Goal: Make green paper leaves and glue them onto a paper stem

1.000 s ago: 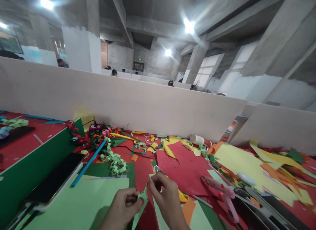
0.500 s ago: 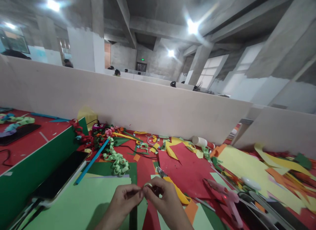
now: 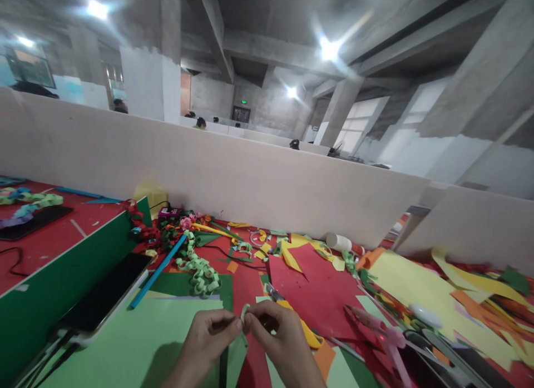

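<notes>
My left hand [image 3: 212, 339] and my right hand [image 3: 278, 333] meet over light green paper sheets [image 3: 125, 338] at the table's front. Between the fingertips of both is a small light green paper strip [image 3: 245, 311], pinched and curling upright, with a short end hanging below. Fingers cover most of it. Just past my right hand lies a yellow-handled tool [image 3: 306, 329] with a metal end. A light green paper chain [image 3: 200, 271] of small loops lies beyond my left hand, beside a blue paper stick [image 3: 158, 271].
A pink glue gun [image 3: 381, 332] with a red light rests at right, near a grey and black tool [image 3: 450, 354]. A phone [image 3: 104, 293] leans against a green board [image 3: 50, 277] at left. Red paper [image 3: 321, 293] and scraps cover the middle; a white partition [image 3: 250, 177] stands behind.
The light green strip has come more into view between my fingertips, its end now hanging down. The hands hold nearly the same place; the view has shifted slightly.
</notes>
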